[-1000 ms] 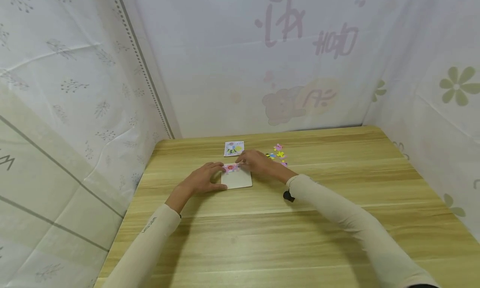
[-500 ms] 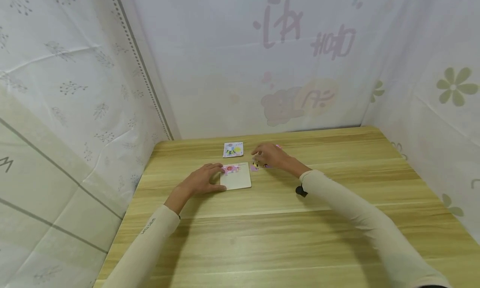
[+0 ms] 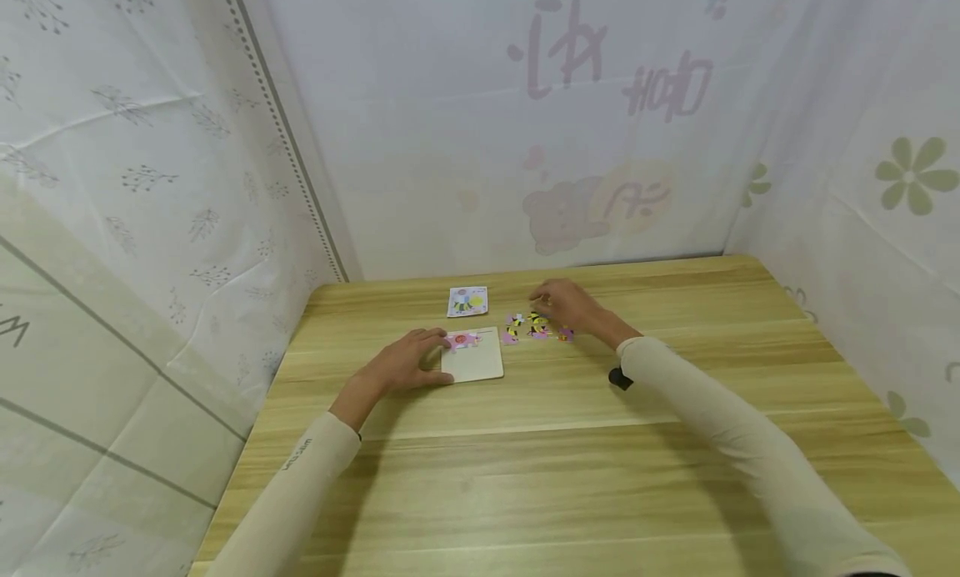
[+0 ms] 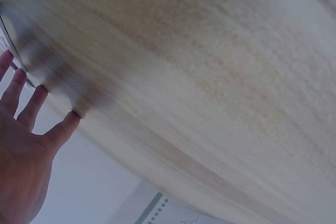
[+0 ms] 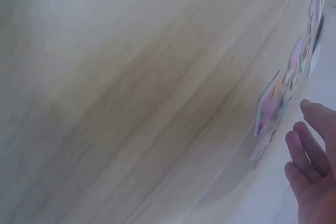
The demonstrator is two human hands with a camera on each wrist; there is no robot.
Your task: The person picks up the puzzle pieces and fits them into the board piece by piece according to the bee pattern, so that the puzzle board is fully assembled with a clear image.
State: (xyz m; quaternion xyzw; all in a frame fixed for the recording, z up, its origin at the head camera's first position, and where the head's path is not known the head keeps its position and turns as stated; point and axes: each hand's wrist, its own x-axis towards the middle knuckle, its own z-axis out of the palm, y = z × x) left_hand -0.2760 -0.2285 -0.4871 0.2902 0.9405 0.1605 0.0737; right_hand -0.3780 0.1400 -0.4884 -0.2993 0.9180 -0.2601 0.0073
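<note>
My left hand (image 3: pixel 408 360) rests at the left side of a small white puzzle board (image 3: pixel 474 364). Its fingertips touch the upper left part and its thumb lies by the lower left corner. Along the board's top edge sits a joined strip of pink puzzle pieces (image 3: pixel 465 339). In the left wrist view the hand's fingers (image 4: pixel 32 106) are spread against the edge. My right hand (image 3: pixel 572 305) hovers over the far side of the loose puzzle pieces (image 3: pixel 538 332). The right wrist view shows its fingers loosely bent, holding nothing visible, beside the pieces (image 5: pixel 269 103).
A small picture card (image 3: pixel 468 301) with a bee on it lies behind the board. The wooden table (image 3: pixel 480 485) reaches back to hanging patterned cloth (image 3: pixel 420 143), which also closes off both sides.
My right hand has left the board's top right corner and moved right to the loose pieces, uncovering several of them. The left hand has stayed on the board.
</note>
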